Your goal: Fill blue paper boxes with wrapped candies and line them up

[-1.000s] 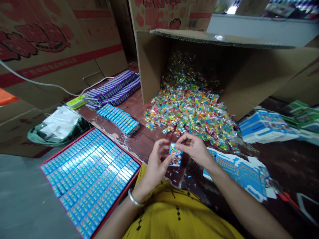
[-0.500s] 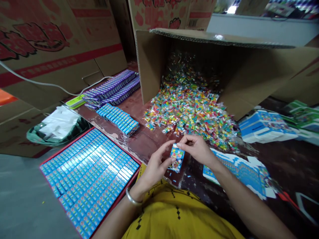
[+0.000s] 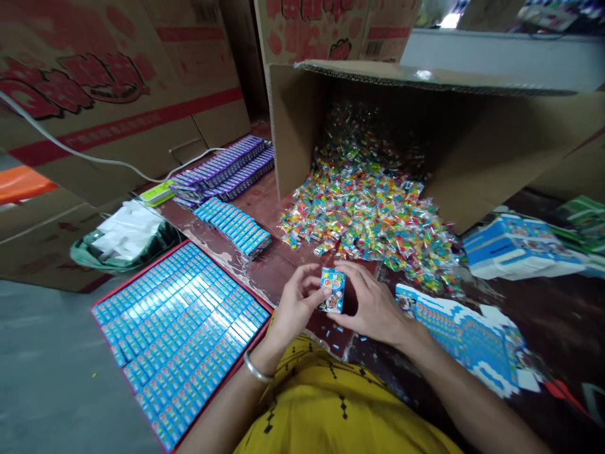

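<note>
Between my two hands is a small blue candy box (image 3: 333, 291), its printed front facing up. My left hand (image 3: 299, 299) grips it from the left, thumb lying across the front and fingers curled behind. From the right, my right hand (image 3: 373, 304) closes on the same box, with fingertips at its top end and thumb at its lower end. Beyond the hands, small clear packets of colourful candy (image 3: 359, 214) spill out of a cardboard carton (image 3: 472, 145) lying on its side. Flat blue cartons (image 3: 458, 334) lie fanned out beside my right forearm.
A red-edged tray (image 3: 265, 301) packed with blue boxes sits at left. Behind it are a row of blue boxes (image 3: 234, 226), purple boxes (image 3: 224, 169) and a green bag (image 3: 85, 252) with white pieces. Stacked flat cartons (image 3: 520, 246) stand at right; a white cable (image 3: 118, 162) crosses the left.
My right hand has moved from pinching the box's top edge to spanning its right side, from top to bottom. The box's top now looks closed. The view has shifted slightly.
</note>
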### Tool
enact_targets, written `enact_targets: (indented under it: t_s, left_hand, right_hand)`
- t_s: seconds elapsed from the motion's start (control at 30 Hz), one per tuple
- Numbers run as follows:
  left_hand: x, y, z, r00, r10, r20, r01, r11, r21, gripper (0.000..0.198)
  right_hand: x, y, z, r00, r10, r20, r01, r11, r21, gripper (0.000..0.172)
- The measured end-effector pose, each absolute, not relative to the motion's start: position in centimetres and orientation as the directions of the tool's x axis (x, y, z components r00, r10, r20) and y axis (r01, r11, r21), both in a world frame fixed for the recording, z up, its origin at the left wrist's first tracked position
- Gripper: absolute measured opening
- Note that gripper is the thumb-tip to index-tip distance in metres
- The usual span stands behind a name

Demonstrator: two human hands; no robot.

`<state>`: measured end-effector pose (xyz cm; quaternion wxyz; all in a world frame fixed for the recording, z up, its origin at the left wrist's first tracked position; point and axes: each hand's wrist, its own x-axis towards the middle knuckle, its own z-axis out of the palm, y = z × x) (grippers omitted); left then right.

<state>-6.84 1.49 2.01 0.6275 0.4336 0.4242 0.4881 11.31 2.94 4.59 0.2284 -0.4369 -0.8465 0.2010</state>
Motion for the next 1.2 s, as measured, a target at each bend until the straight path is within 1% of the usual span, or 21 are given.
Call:
enact_targets:
  t_s: [0.03,0.07,0.1,0.13,0.17,0.2,0.23,0.27,0.33,0.4,0.47,0.57,0.63,0.67,0.73,0.83,0.93,0.97,1.03,1.13,1.2]
  left_hand:
    - [-7.3,1.7,1.9,0.161,0.981,-0.113,-0.185,0.142,0.972,0.041]
    - [-7.9,1.9,1.7,0.133,0.986,-0.096,-0.086,0.108,0.990,0.035]
    - [-8.7,2.3,1.6,0.079,0.995,-0.056,0.058,0.051,0.997,0.029]
    - [-9.6,2.7,1.5,0.007,1.000,0.010,0.236,-0.011,0.972,0.025]
    - [-10.7,3.2,1.4,-0.068,0.993,0.097,0.427,-0.059,0.902,0.021]
    - [-11.8,3.8,1.4,-0.122,0.974,0.190,0.605,-0.079,0.792,0.018]
    - [-12.9,4.4,1.3,-0.151,0.951,0.268,0.742,-0.071,0.666,0.015]
    - [-14.0,5.1,1.2,-0.156,0.933,0.324,0.835,-0.050,0.548,0.014]
    - [-15.7,6.4,0.9,-0.150,0.911,0.384,0.932,0.001,0.362,0.015]
    - [-17.0,7.5,0.6,-0.154,0.897,0.415,0.966,0.048,0.255,0.017]
    - [-17.6,8.4,0.2,-0.177,0.880,0.441,0.971,0.082,0.224,0.019]
    - [-17.5,8.5,0.1,-0.219,0.848,0.483,0.958,0.095,0.269,0.026]
    - [-16.5,7.8,0.2,-0.219,0.835,0.504,0.943,0.050,0.328,0.030]
    - [-15.5,7.3,0.2,-0.200,0.839,0.505,0.933,0.006,0.360,0.032]
    - [-12.9,5.9,0.3,-0.112,0.870,0.481,0.900,-0.116,0.420,0.037]
    - [-7.5,3.4,0.2,0.158,0.915,0.370,0.821,-0.330,0.466,0.049]
    - [-1.7,1.3,0.0,0.429,0.864,0.263,0.712,-0.503,0.489,0.064]
    - [0.1,0.9,-0.2,0.490,0.838,0.241,0.685,-0.541,0.488,0.068]
    - [3.0,0.5,-0.5,0.554,0.804,0.215,0.662,-0.583,0.471,0.072]
    - [5.5,0.9,-1.1,0.584,0.790,0.184,0.666,-0.596,0.448,0.074]
    - [6.0,1.2,-1.4,0.578,0.798,0.173,0.681,-0.588,0.437,0.076]
  right_hand:
    - [11.2,3.0,4.4,-0.518,0.828,0.213,0.646,0.542,-0.537,0.090]
    - [11.2,3.1,4.2,-0.519,0.829,0.209,0.648,0.541,-0.537,0.097]
    - [11.3,3.1,4.1,-0.517,0.833,0.197,0.653,0.533,-0.539,0.102]
    - [11.4,3.2,3.9,-0.511,0.841,0.181,0.661,0.518,-0.542,0.106]
    - [11.6,3.2,3.8,-0.498,0.852,0.164,0.671,0.498,-0.549,0.105]
    - [11.8,3.1,3.6,-0.480,0.864,0.149,0.680,0.475,-0.559,0.102]
    - [12.2,3.1,3.4,-0.464,0.875,0.137,0.684,0.452,-0.572,0.097]
    - [12.5,3.0,3.3,-0.449,0.884,0.129,0.685,0.434,-0.585,0.091]
    - [13.2,2.8,2.8,-0.419,0.900,0.123,0.683,0.402,-0.610,0.084]
    - [14.0,2.4,2.3,-0.384,0.916,0.115,0.688,0.367,-0.626,0.079]
    - [15.1,2.2,1.7,-0.343,0.934,0.103,0.699,0.327,-0.636,0.076]
    - [17.7,2.2,1.2,-0.252,0.959,0.129,0.721,0.275,-0.636,0.069]
    - [20.0,2.6,1.2,-0.179,0.966,0.186,0.771,0.255,-0.583,0.053]
    - [21.1,2.8,1.3,-0.156,0.964,0.215,0.808,0.250,-0.534,0.044]
    - [23.3,3.2,1.5,-0.146,0.956,0.254,0.878,0.244,-0.413,0.030]
    - [25.2,3.5,1.8,-0.161,0.965,0.209,0.949,0.209,-0.235,0.028]
    - [25.3,3.4,1.6,-0.184,0.976,0.118,0.972,0.198,-0.125,0.028]
    - [25.1,3.4,1.5,-0.189,0.977,0.098,0.974,0.199,-0.111,0.027]
    - [24.6,3.1,1.4,-0.194,0.978,0.078,0.974,0.202,-0.106,0.024]
    - [24.4,2.8,1.2,-0.216,0.972,0.090,0.965,0.227,-0.134,0.022]
    - [24.6,2.7,1.1,-0.218,0.968,0.122,0.962,0.235,-0.141,0.026]
